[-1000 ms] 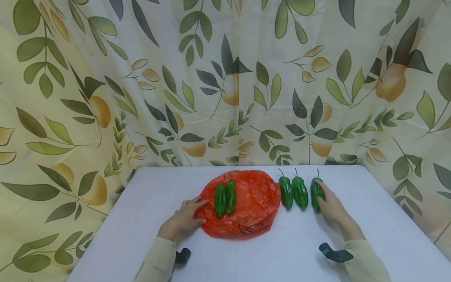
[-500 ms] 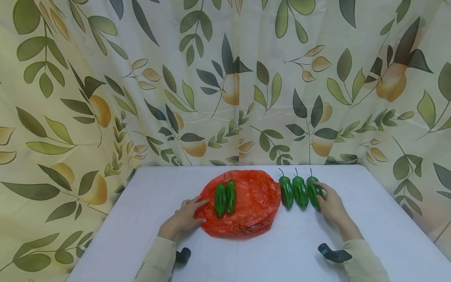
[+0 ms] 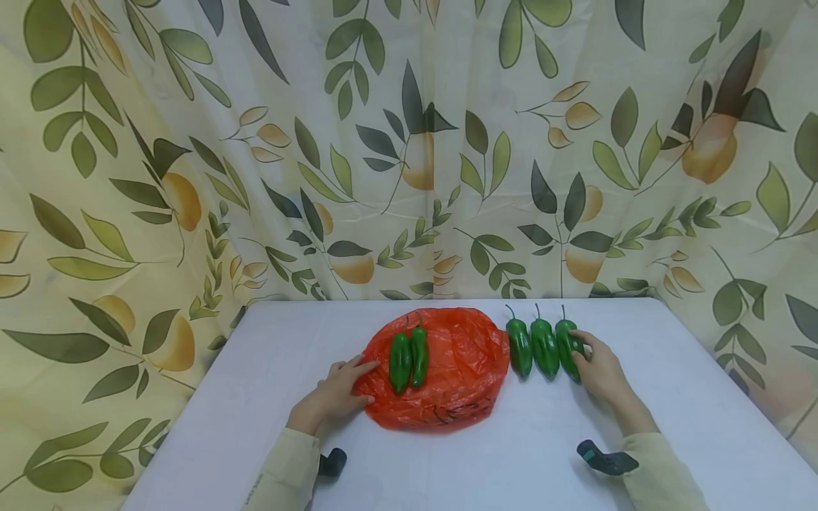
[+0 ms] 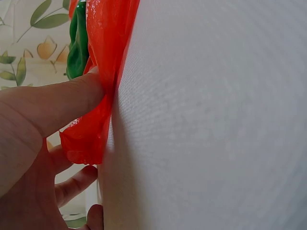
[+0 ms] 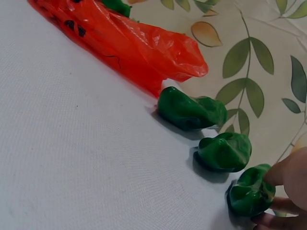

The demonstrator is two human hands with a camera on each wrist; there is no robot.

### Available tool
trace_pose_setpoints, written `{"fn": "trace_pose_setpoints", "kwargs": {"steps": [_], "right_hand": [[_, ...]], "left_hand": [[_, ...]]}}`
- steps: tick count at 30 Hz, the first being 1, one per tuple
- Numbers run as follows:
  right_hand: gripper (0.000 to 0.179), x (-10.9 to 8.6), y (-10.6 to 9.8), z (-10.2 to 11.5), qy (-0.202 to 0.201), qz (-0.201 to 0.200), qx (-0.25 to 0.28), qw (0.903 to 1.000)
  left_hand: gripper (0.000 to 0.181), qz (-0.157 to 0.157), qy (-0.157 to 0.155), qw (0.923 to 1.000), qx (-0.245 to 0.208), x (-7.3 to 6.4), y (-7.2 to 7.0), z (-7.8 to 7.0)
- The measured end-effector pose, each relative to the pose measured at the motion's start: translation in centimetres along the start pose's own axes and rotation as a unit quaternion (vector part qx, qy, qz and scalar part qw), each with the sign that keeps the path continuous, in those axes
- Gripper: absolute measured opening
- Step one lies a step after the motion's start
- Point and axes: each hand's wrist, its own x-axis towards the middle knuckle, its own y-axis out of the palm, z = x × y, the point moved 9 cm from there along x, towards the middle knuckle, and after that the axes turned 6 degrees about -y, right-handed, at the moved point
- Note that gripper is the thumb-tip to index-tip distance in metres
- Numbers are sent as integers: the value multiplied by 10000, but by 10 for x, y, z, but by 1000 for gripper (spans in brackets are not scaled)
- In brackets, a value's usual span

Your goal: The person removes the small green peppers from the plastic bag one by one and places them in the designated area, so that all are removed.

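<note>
"Where's the end pepper [image 3: 566, 346]?"

"Rightmost in a row of three on the bench [image 3: 460, 468], pinched between the thumb and fingers of my right hand [image 3: 602, 367]. Its two neighbours [image 3: 544, 348] lie just to its left."

"And further left?"

"My left hand [image 3: 341, 390] rests, fingers spread, on the edge of the red bag [image 3: 466, 369] (two more peppers [image 3: 400, 363] lie on top). Behind hangs a leaf-printed curtain [image 3: 441, 227]."

A crumpled red plastic bag [image 3: 460, 380] lies spread out, 2 glossy green peppers [image 3: 400, 363] on its left half, stems pointing far. Just right of it, 3 plumper green peppers [image 3: 545, 349] lie in a row, stems also far.
</note>
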Motion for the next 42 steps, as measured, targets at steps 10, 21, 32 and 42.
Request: {"fn": "trace_pose_setpoints", "kwargs": {"steps": [10, 21, 32, 42], "right_hand": [[53, -1, -3, 2, 50, 6, -81, 10000], [57, 0, -8, 2, 87, -16, -141, 9999], [56, -2, -15, 24, -214, -209, -296, 9991], [54, -7, -17, 50, -606, -395, -283, 9970]], "left_hand": [[70, -13, 14, 10000, 19, 0, 0, 0], [70, -47, 23, 10000, 21, 0, 0, 0], [70, -20, -4, 10000, 29, 1, 0, 0], [69, 29, 29, 10000, -42, -1, 0, 0]]}}
